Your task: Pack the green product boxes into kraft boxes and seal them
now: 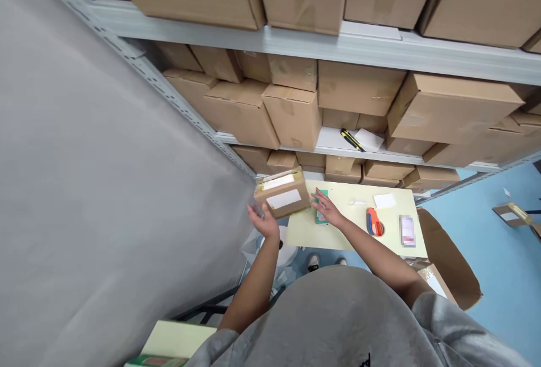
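We stand in a narrow aisle between a grey panel (105, 175) and steel shelving (338, 45) stacked with brown cartons (239, 113); a yellow-handled utility knife (350, 140) lies on a shelf. Below, a pale yellow table (304, 231) carries a green packet (321, 207), an orange-and-blue tape dispenser (375, 221), a white sheet (384, 200) and a pixelated stack of labels (407, 230). The white-labelled cardboard box (282, 193) sits tilted between our hands, just past the table's near left corner. Our left hand (262, 221) is half open, its fingers at the box's lower left corner, though we cannot tell if it grips. Our right hand (327, 209) is spread open, fingertips at the box's right end, above the green packet.
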`<state>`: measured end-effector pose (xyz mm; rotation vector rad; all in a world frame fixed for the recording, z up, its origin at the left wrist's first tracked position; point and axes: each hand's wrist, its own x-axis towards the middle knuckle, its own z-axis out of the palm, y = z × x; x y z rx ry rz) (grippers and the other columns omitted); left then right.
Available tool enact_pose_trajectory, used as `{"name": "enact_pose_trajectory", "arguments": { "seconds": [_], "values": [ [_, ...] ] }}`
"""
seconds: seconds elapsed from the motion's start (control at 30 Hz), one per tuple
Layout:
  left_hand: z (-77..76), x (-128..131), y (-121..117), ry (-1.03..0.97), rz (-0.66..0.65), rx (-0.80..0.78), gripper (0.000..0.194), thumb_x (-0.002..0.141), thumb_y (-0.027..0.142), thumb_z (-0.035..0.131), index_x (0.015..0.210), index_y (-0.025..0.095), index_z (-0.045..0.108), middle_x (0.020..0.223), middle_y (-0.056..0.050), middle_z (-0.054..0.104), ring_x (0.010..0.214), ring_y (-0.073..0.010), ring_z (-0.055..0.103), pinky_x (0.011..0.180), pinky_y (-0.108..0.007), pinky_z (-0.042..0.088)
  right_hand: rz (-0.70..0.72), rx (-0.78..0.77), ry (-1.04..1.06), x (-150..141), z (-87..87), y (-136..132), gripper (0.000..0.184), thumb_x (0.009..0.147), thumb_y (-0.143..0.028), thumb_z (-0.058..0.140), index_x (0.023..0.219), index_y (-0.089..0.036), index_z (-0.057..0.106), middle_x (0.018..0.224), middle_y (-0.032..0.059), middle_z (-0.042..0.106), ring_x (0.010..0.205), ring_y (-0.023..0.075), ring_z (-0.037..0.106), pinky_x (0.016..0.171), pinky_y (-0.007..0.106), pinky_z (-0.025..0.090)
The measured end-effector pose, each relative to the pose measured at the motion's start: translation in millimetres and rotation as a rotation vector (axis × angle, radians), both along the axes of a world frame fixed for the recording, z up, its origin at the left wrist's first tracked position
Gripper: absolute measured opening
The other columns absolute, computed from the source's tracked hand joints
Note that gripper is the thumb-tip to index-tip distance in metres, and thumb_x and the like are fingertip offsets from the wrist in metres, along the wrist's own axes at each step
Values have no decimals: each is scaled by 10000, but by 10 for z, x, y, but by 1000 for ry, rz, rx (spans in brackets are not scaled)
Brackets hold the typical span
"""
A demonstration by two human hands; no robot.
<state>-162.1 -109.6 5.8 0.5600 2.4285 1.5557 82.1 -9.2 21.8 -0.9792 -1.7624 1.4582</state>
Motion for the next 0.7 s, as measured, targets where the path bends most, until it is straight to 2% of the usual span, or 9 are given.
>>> {"name": "enact_pose_trajectory", "arguments": {
  "seconds": [0.07, 0.1, 0.17, 0.23, 0.33, 0.43, 0.5, 0.6, 0.7],
  "values": [
    [-34, -240, -156, 42, 182, -47, 577, 1134, 368, 430, 1642, 101, 367, 1667, -277, 465, 1635, -416, 345, 1345, -621, 303, 36, -15, -19, -222, -46, -27, 515, 957, -616, 738, 1359, -296, 767, 1662, 113, 580, 1576, 325, 499, 1268, 532, 432],
    [-62, -321, -245, 51, 214, -71, 569, 1127, 330, 433, 1634, 80, 370, 1701, -295, 413, 1646, -428, 318, 1350, -622, 285, 40, -34, -28, -302, -74, -45, 483, 950, -592, 737, 1327, -294, 781, 1632, 116, 608, 1535, 325, 546, 1232, 528, 474],
    [-135, -406, -431, 29, 172, -110, 542, 1111, 263, 429, 1613, 63, 389, 1749, -302, 329, 1659, -409, 294, 1361, -582, 267, 52, -70, -45, -420, -126, -85, 419, 933, -550, 722, 1257, -298, 805, 1520, 107, 698, 1415, 313, 646, 1148, 502, 549],
    [-211, -408, -614, 4, 134, -139, 497, 1097, 231, 437, 1570, 80, 444, 1718, -278, 396, 1625, -358, 367, 1350, -521, 304, 75, -89, -58, -514, -162, -125, 364, 913, -516, 707, 1177, -294, 823, 1385, 90, 777, 1290, 300, 718, 1104, 484, 579],
    [-285, -317, -867, -47, 143, -157, 416, 1097, 254, 448, 1479, 132, 559, 1541, -217, 604, 1468, -298, 554, 1263, -434, 432, 139, -98, -63, -665, -177, -191, 310, 897, -491, 697, 1078, -275, 827, 1214, 74, 843, 1151, 290, 772, 1083, 478, 592],
    [-291, -163, -1125, -134, 157, -137, 380, 1083, 263, 443, 1391, 180, 650, 1441, -172, 685, 1370, -262, 638, 1204, -388, 487, 243, -103, -55, -837, -180, -302, 285, 889, -490, 694, 1020, -269, 817, 1104, 71, 863, 1095, 299, 791, 1077, 487, 596],
    [-281, -36, -1332, -170, 217, -89, 364, 1055, 237, 455, 1326, 191, 693, 1401, -154, 723, 1322, -248, 678, 1181, -392, 513, 328, -122, -60, -958, -197, -426, 290, 885, -502, 692, 1010, -267, 809, 1082, 79, 864, 1082, 308, 798, 1069, 493, 599],
    [-272, 186, -1739, -204, 302, -7, 362, 1040, 247, 471, 1294, 200, 725, 1352, -138, 762, 1177, -243, 751, 1111, -424, 572, 468, -144, -96, -1152, -247, -723, 318, 889, -525, 689, 1022, -260, 802, 1066, 90, 862, 1078, 317, 802, 1050, 491, 602],
    [-240, 407, -2260, -183, 388, 39, 366, 1057, 298, 478, 1298, 209, 737, 1311, -128, 783, 1107, -247, 771, 1072, -443, 594, 619, -158, -104, -1347, -279, -1170, 337, 888, -543, 692, 1019, -251, 798, 1033, 98, 861, 1061, 326, 805, 1028, 494, 605]
  ]
}}
